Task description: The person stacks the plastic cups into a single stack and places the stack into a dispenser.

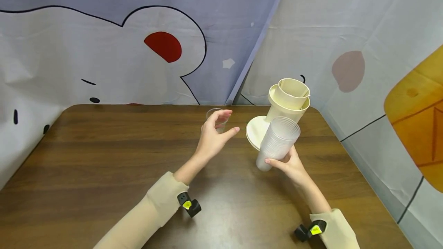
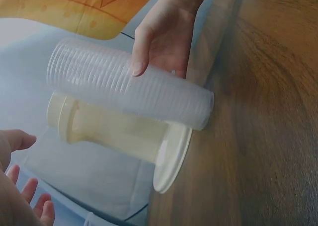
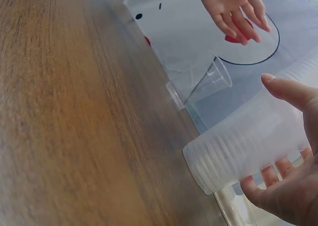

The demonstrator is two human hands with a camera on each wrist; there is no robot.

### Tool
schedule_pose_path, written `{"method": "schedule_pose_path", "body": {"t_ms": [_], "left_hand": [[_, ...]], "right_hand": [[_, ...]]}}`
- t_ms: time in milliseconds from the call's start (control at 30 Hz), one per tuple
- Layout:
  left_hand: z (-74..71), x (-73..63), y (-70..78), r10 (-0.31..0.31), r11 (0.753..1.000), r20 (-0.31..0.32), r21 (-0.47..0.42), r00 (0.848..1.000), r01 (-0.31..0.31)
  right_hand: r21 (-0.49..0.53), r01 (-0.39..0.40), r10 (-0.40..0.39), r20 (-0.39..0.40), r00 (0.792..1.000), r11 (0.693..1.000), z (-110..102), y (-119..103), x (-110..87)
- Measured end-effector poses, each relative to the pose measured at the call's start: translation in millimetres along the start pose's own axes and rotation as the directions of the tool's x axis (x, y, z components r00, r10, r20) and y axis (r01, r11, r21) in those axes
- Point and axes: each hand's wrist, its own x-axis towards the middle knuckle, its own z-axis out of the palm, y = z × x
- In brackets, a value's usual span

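My right hand grips a tall stack of clear plastic cups around its side, the stack tilted over the table. In the right wrist view, the thumb and curled fingers lie on opposite sides of the stack. A single clear plastic cup stands upright on the table, apart from the stack. My left hand is held in front of this cup, fingers spread and holding nothing; it partly covers the cup in the head view. Behind the stack stands a cream-coloured cup dispenser with a round base.
A brown wooden table spans the front. Its back edge meets a printed curtain, and more printed cloth hangs along the right. The dispenser's round base rests near the table's back right corner.
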Motion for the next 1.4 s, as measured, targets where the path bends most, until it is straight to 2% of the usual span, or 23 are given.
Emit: {"method": "schedule_pose_path", "body": {"t_ms": [200,433,567,733,900,1133,1400], "left_hand": [[-5.9,1.8,-3.1,0.001,0.999,-0.073,0.032,0.997,0.002],[-12.8,4.4,-6.8,-0.042,0.996,-0.163,0.070,0.986,0.054],[-15.2,5.5,-9.7,-0.073,0.994,-0.189,0.072,0.979,0.088],[-17.7,8.6,-13.9,-0.143,0.984,-0.189,0.079,0.971,0.160],[-20.3,14.1,-19.1,-0.233,0.964,-0.152,0.091,0.961,0.248],[-21.6,19.8,-27.7,-0.362,0.923,-0.117,0.092,0.925,0.373],[-22.1,27.1,-35.6,-0.405,0.908,-0.116,0.065,0.907,0.414]], "right_hand": [[-0.001,0.001,-0.001,0.002,1.000,1.000,0,0,0.0],[0.010,0.000,0.000,0.000,1.000,1.000,2,0,0.2],[0.011,-0.005,0.005,-0.003,1.000,1.000,2,0,0.1],[0.005,-0.007,0.007,-0.008,1.000,1.000,2,0,-0.1],[0.015,0.000,0.000,-0.005,1.000,1.000,2,2,0.3],[0.006,0.001,-0.001,-0.006,1.000,1.000,2,3,-0.9],[0.005,-0.001,0.001,-0.003,1.000,1.000,2,2,0.3]]}}
